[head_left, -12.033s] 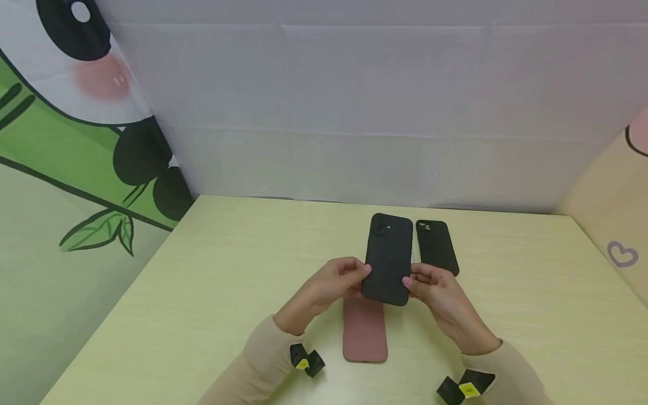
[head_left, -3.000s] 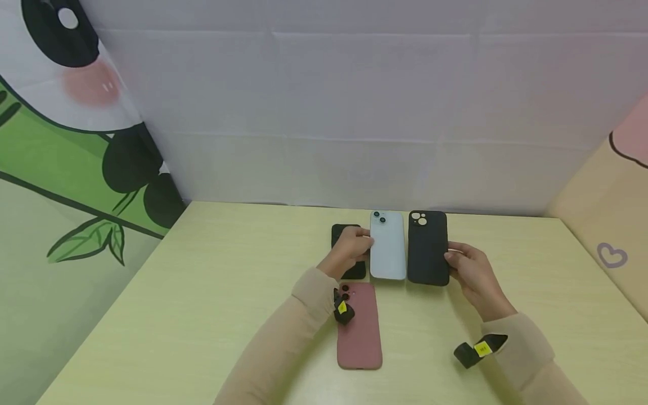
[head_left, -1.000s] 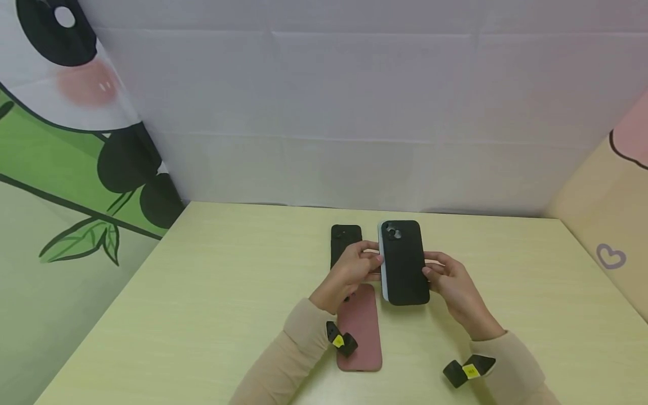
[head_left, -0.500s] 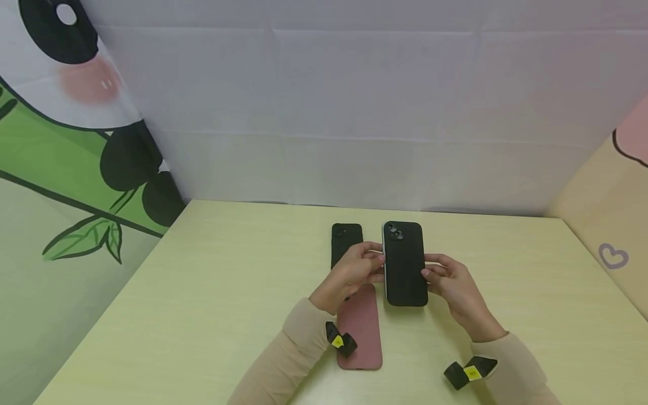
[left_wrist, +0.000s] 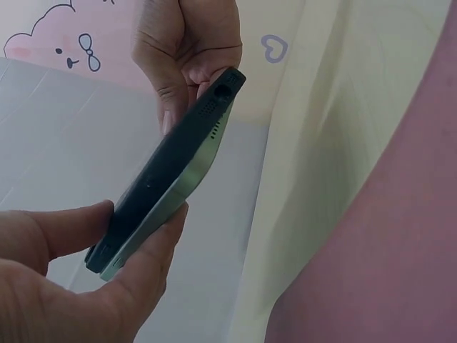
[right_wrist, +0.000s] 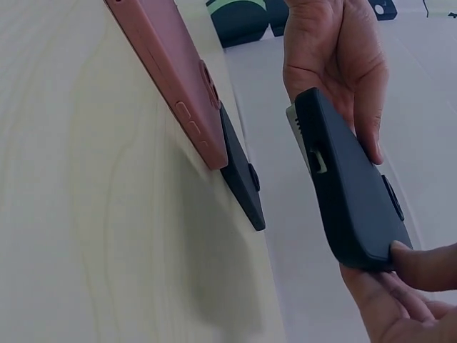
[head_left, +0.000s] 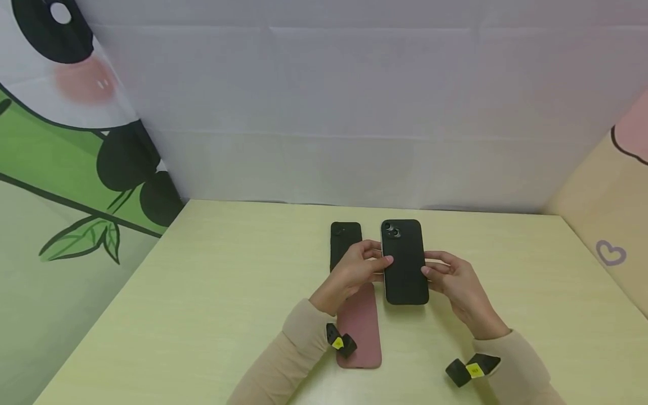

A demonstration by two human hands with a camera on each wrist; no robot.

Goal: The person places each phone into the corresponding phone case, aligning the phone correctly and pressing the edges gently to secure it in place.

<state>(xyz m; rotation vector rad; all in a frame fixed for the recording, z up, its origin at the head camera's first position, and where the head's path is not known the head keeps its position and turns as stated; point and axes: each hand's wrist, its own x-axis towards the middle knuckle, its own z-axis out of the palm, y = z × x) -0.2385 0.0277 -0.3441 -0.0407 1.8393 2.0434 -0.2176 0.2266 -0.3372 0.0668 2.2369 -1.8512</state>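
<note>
Above the table, a black phone case (head_left: 405, 264) is held up with its back and camera opening facing me. A pale phone (left_wrist: 203, 161) lies against its inside, with its edge standing out of the case along part of the side. My left hand (head_left: 351, 273) pinches case and phone together at the left edge, thumb on the case's back and fingers beneath. At the right edge my right hand (head_left: 458, 287) pinches the case (right_wrist: 353, 193) between thumb and fingers. In the right wrist view a strip of the phone (right_wrist: 298, 136) shows at the far corner.
A pink phone case (head_left: 360, 332) lies on the table (head_left: 202, 315), partly under my left forearm. Behind my left hand lies another black phone or cased phone (head_left: 346, 239). A pale wall (head_left: 324, 112) rises at the table's back edge.
Three seconds ago the pale phone and black case were apart, one in each hand. They have come together; the phone's visible left edge has narrowed, and my left thumb has moved onto the case's back.
</note>
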